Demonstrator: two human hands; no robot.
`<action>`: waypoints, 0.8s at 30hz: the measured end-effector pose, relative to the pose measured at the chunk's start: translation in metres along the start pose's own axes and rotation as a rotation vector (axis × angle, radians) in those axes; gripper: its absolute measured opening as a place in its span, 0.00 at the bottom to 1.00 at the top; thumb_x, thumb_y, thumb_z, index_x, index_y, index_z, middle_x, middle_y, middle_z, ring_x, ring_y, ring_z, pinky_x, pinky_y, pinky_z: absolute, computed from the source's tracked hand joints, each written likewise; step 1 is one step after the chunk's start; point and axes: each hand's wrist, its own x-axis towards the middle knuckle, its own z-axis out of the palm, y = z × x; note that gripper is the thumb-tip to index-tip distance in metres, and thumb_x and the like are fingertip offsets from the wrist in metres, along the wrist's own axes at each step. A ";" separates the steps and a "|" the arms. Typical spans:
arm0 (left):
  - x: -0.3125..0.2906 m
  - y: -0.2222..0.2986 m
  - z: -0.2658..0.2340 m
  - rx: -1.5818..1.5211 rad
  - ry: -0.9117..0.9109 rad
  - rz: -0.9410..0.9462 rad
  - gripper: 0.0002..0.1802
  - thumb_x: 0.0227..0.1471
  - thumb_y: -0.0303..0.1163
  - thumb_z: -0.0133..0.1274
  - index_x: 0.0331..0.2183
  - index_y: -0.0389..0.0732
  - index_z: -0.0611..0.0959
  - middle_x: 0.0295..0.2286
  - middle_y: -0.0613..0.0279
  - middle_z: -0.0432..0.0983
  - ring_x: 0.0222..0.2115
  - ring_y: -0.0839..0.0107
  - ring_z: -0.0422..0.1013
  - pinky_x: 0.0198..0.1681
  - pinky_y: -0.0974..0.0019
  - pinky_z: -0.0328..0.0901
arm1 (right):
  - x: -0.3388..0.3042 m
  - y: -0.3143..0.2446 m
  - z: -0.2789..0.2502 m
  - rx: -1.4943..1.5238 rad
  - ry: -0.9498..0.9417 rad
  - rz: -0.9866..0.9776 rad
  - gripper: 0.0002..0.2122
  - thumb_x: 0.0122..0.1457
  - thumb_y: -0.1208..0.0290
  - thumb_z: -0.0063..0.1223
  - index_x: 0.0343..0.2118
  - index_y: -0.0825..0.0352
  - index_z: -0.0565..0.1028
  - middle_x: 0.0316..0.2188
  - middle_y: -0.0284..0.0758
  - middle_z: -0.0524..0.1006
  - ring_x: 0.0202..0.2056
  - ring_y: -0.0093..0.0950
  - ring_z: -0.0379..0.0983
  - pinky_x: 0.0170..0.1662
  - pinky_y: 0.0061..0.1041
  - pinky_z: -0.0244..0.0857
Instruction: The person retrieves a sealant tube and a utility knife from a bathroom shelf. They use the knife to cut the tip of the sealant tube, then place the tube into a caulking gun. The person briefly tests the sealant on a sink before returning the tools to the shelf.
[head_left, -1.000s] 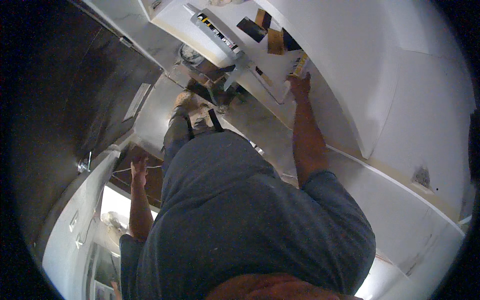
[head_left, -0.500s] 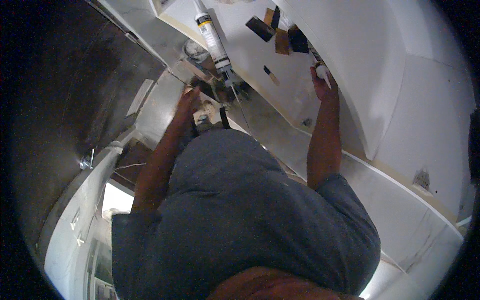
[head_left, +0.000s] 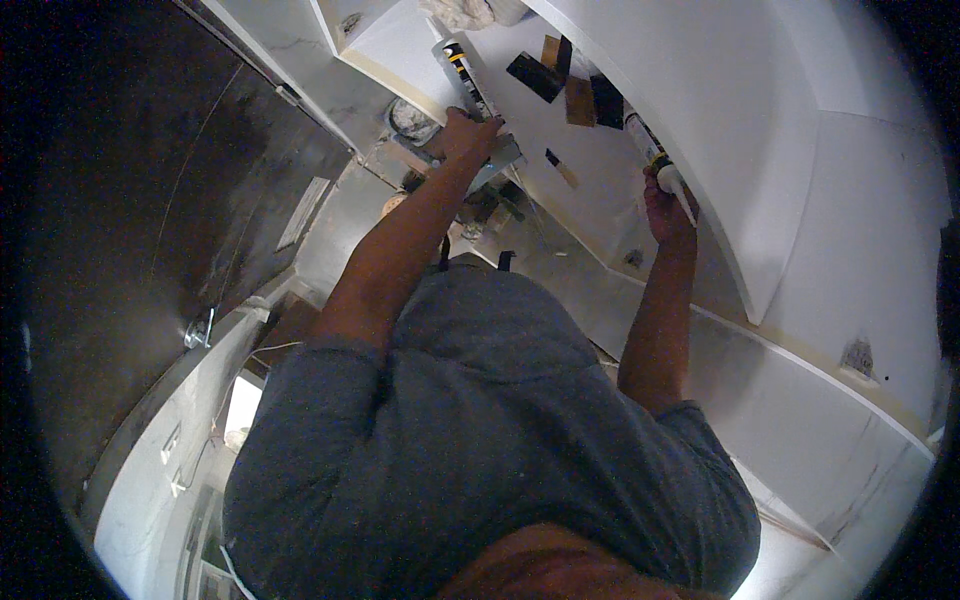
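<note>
My left hand (head_left: pixel 470 138) reaches forward and closes around the rear end of a white caulk tube (head_left: pixel 468 75) with a black and yellow band. That tube lies on the white surface with its nozzle pointing away from me, and a grey metal piece (head_left: pixel 500 155) shows beside the hand. My right hand (head_left: pixel 668 208) is wrapped around the nozzle end of a second caulk tube (head_left: pixel 645 135). Its white nozzle points back toward me, and the curved white panel partly hides its far end.
Dark and brown flat sample pieces (head_left: pixel 578 100) and a small putty knife (head_left: pixel 562 168) lie on the white surface. A tub (head_left: pixel 410 122) with pale residue stands left of my left hand. The curved white panel (head_left: pixel 720 120) rises at the right; a dark door (head_left: pixel 130 170) fills the left.
My left hand has moved forward and right onto the caulk tube. My right hand has come back toward me, showing more of its tube. The whole view has shifted slightly.
</note>
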 end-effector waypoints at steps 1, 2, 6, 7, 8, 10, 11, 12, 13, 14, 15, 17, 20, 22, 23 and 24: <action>0.003 -0.008 0.003 0.010 0.002 0.068 0.46 0.39 0.50 0.71 0.51 0.32 0.71 0.39 0.44 0.78 0.40 0.51 0.77 0.47 0.53 0.71 | 0.003 -0.019 -0.006 0.234 0.025 0.132 0.22 0.64 0.65 0.53 0.56 0.73 0.68 0.46 0.49 0.75 0.40 0.40 0.78 0.34 0.27 0.80; 0.006 -0.013 0.005 0.023 0.000 0.142 0.46 0.39 0.51 0.70 0.52 0.32 0.70 0.39 0.43 0.79 0.40 0.52 0.77 0.47 0.53 0.71 | 0.006 -0.034 -0.015 0.714 0.026 0.439 0.22 0.63 0.65 0.53 0.55 0.73 0.68 0.45 0.49 0.76 0.39 0.40 0.78 0.34 0.27 0.80; 0.002 -0.033 0.000 0.064 -0.283 0.370 0.52 0.41 0.49 0.68 0.61 0.33 0.63 0.39 0.41 0.79 0.41 0.49 0.77 0.47 0.53 0.71 | -0.019 0.023 -0.008 -0.046 0.055 0.033 0.21 0.64 0.62 0.53 0.54 0.73 0.69 0.40 0.47 0.78 0.36 0.39 0.79 0.31 0.27 0.80; -0.006 -0.028 -0.002 0.151 -0.306 0.407 0.54 0.42 0.47 0.68 0.63 0.34 0.60 0.40 0.41 0.79 0.41 0.47 0.77 0.47 0.52 0.71 | -0.023 0.033 -0.007 -0.305 0.071 -0.120 0.21 0.64 0.62 0.53 0.53 0.73 0.70 0.38 0.46 0.78 0.35 0.38 0.79 0.31 0.26 0.80; -0.014 -0.028 -0.001 0.232 -0.320 0.436 0.56 0.43 0.46 0.67 0.65 0.34 0.57 0.40 0.40 0.78 0.42 0.46 0.77 0.47 0.51 0.71 | -0.024 0.027 -0.010 -0.325 0.049 -0.152 0.20 0.64 0.61 0.52 0.52 0.72 0.71 0.38 0.46 0.78 0.35 0.38 0.79 0.30 0.26 0.80; -0.020 -0.032 0.002 0.435 -0.245 0.514 0.58 0.44 0.43 0.65 0.67 0.34 0.50 0.41 0.40 0.78 0.42 0.46 0.76 0.46 0.49 0.71 | -0.026 -0.013 -0.013 0.233 0.079 0.149 0.19 0.65 0.61 0.52 0.50 0.71 0.72 0.37 0.44 0.79 0.34 0.37 0.79 0.30 0.26 0.80; -0.022 -0.033 0.004 0.532 -0.199 0.547 0.60 0.45 0.42 0.65 0.68 0.35 0.47 0.41 0.40 0.78 0.42 0.45 0.76 0.46 0.48 0.71 | -0.025 -0.056 -0.015 0.811 0.118 0.477 0.18 0.64 0.61 0.52 0.49 0.71 0.73 0.37 0.44 0.79 0.34 0.37 0.79 0.30 0.26 0.80; -0.024 -0.029 0.008 0.471 -0.223 0.550 0.60 0.46 0.42 0.64 0.68 0.35 0.46 0.42 0.40 0.77 0.43 0.45 0.76 0.46 0.48 0.71 | -0.027 -0.061 -0.019 0.821 0.126 0.519 0.18 0.64 0.61 0.52 0.49 0.70 0.73 0.37 0.43 0.79 0.34 0.37 0.79 0.29 0.26 0.80; -0.025 -0.020 0.011 0.417 -0.246 0.555 0.60 0.46 0.41 0.64 0.68 0.35 0.44 0.43 0.41 0.77 0.44 0.46 0.76 0.46 0.47 0.71 | -0.030 -0.064 -0.022 0.837 0.139 0.563 0.17 0.64 0.60 0.52 0.48 0.70 0.74 0.37 0.43 0.79 0.34 0.37 0.79 0.29 0.26 0.80; -0.023 -0.010 0.017 0.360 -0.274 0.562 0.60 0.46 0.40 0.63 0.68 0.35 0.43 0.44 0.41 0.77 0.44 0.46 0.75 0.47 0.46 0.70 | -0.032 -0.038 -0.024 0.284 0.108 0.314 0.17 0.64 0.60 0.52 0.48 0.69 0.74 0.37 0.42 0.79 0.33 0.37 0.78 0.29 0.26 0.80; -0.019 -0.005 0.027 0.341 -0.271 0.597 0.60 0.46 0.40 0.63 0.68 0.36 0.43 0.45 0.42 0.77 0.45 0.46 0.75 0.48 0.45 0.70 | -0.033 -0.023 -0.026 0.016 0.051 0.201 0.17 0.65 0.60 0.52 0.48 0.68 0.75 0.37 0.42 0.78 0.32 0.36 0.78 0.28 0.25 0.80; -0.007 0.003 0.054 0.300 -0.265 0.668 0.59 0.47 0.41 0.63 0.68 0.38 0.44 0.47 0.44 0.76 0.47 0.46 0.74 0.49 0.44 0.69 | -0.036 0.000 -0.033 -0.239 -0.011 0.104 0.17 0.65 0.59 0.51 0.48 0.67 0.75 0.36 0.41 0.78 0.30 0.35 0.78 0.27 0.24 0.79; 0.025 -0.019 0.087 0.234 -0.294 0.752 0.56 0.48 0.42 0.63 0.68 0.42 0.49 0.49 0.47 0.75 0.49 0.48 0.73 0.51 0.43 0.67 | -0.035 0.006 -0.034 -0.261 -0.023 0.016 0.19 0.66 0.56 0.50 0.50 0.66 0.75 0.35 0.41 0.78 0.28 0.33 0.77 0.25 0.22 0.77; 0.008 0.002 0.074 0.280 -0.344 0.660 0.55 0.48 0.43 0.63 0.68 0.44 0.51 0.50 0.47 0.75 0.51 0.48 0.71 0.53 0.43 0.66 | -0.052 -0.003 -0.034 0.251 0.043 0.276 0.21 0.66 0.53 0.49 0.51 0.66 0.74 0.35 0.41 0.78 0.27 0.31 0.76 0.24 0.21 0.75; -0.005 0.009 0.062 0.300 -0.353 0.599 0.54 0.48 0.43 0.63 0.68 0.45 0.52 0.50 0.47 0.75 0.52 0.48 0.71 0.54 0.43 0.65 | -0.055 -0.043 -0.031 0.783 0.047 0.550 0.22 0.66 0.52 0.49 0.52 0.66 0.74 0.34 0.41 0.78 0.26 0.30 0.76 0.24 0.20 0.75; -0.011 0.009 0.055 0.320 -0.288 0.645 0.53 0.47 0.43 0.64 0.68 0.45 0.54 0.51 0.47 0.74 0.53 0.47 0.70 0.54 0.44 0.65 | -0.060 -0.066 -0.031 1.029 0.014 0.657 0.23 0.66 0.51 0.48 0.53 0.65 0.73 0.33 0.41 0.78 0.26 0.29 0.76 0.23 0.20 0.75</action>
